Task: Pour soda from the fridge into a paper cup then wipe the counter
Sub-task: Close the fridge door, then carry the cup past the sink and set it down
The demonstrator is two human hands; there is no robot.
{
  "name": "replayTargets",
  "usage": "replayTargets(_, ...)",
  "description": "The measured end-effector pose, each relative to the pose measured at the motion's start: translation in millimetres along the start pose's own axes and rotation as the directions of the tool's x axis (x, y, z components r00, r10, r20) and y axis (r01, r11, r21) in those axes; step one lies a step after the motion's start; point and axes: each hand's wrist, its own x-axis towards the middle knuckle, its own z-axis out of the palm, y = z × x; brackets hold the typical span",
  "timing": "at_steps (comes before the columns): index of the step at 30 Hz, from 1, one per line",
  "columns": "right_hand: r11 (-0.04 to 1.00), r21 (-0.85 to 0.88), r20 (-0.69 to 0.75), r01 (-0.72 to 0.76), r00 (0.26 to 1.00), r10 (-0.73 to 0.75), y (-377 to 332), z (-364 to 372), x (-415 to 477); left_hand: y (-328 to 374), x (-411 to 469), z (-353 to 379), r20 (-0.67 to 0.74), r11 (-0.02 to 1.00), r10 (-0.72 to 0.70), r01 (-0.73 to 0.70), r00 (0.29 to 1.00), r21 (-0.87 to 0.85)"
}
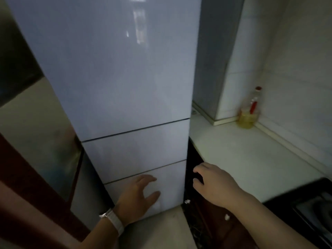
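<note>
Both hands empty and spread: right hand (213, 184) reaches nearest the fridge (111, 83)'s right door edge, its tall seam rising straight above, left hand (139, 193) hovers low, soda unseen, presumably inside.

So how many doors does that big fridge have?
3 on the fridge: a tall top door, a middle one, and a bottom one behind the left hand.

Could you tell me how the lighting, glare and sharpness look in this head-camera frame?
Head view: dim and soft throughout; a window-like reflection glares on the glossy fridge upper door; wide-angle distortion leans its edges; the oil bottle in the corner is blurred; both the left hand and right hand look slightly smeared.
</note>
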Motion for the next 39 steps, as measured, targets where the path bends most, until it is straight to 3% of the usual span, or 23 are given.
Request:
replayTargets(9, 0.972, -0.062, -0.117, -0.227, 0.969, 0.219, 76.1, -44.7, -129.1, 106.6, 7.4, 65.5, 0.129, 0.978, 0.205, -0.207, 0.970, 0.005)
replayTargets(14, 0.915, -0.095, -0.156, -0.393, 0.913, 0.376, 126.3, -74.8, -236.9, 194.3, 8.0, 121.7, 0.237, 0.964, 0.266, -0.258, 0.934, -0.063)
replayTargets(18, 0.849, -0.099, -0.182, -0.519, 0.848, 0.498, 160.6, -96.8, -336.1, 270.8, -12.7, 182.9, 0.355, 0.934, 0.357, -0.334, 0.864, -0.127)
replayTargets(24, 0.708, -0.075, -0.218, -0.702, 0.705, 0.675, 189.5, -115.1, -480.1, 386.0, -67.6, 267.2, 0.499, 0.847, 0.526, -0.476, 0.689, -0.236)
replayTargets(31, 0.481, -0.014, -0.270, -0.877, 0.466, 0.842, 191.2, -119.6, -618.9, 496.1, -139.9, 339.1, 0.538, 0.699, 0.696, -0.618, 0.475, -0.359)
replayTargets(39, 0.225, 0.100, -0.301, -0.969, 0.186, 0.935, 170.5, -112.8, -721.7, 587.3, -205.7, 386.1, 0.600, 0.500, 0.788, -0.711, 0.137, -0.495)
